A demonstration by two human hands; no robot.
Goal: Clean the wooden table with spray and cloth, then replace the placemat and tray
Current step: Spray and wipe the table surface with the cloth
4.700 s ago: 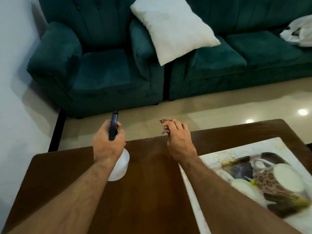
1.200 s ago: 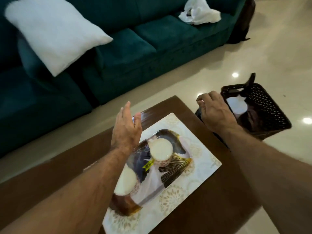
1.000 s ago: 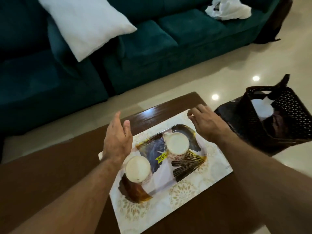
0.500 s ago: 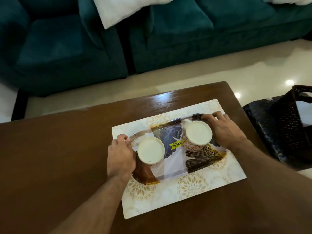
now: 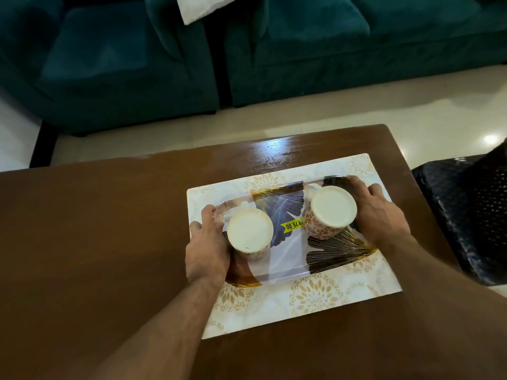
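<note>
A patterned tray (image 5: 285, 250) with dark and gold leaf shapes rests on a cream placemat (image 5: 315, 294) on the brown wooden table (image 5: 96, 242). Two floral mugs stand upside down on the tray, one at the left (image 5: 249, 233) and one at the right (image 5: 330, 211). My left hand (image 5: 207, 248) grips the tray's left end. At the tray's right end my right hand (image 5: 377, 212) grips its edge. The spray bottle and cloth are out of sight.
A dark woven basket (image 5: 469, 212) sits on the floor just past the table's right edge. Teal sofas (image 5: 301, 45) line the far side, with a white cushion (image 5: 203, 6) between them. A pale tiled floor strip lies between sofas and table.
Both hands came down from above the tray and closed on its two ends. The view swung from the basket on the right back over the table.
</note>
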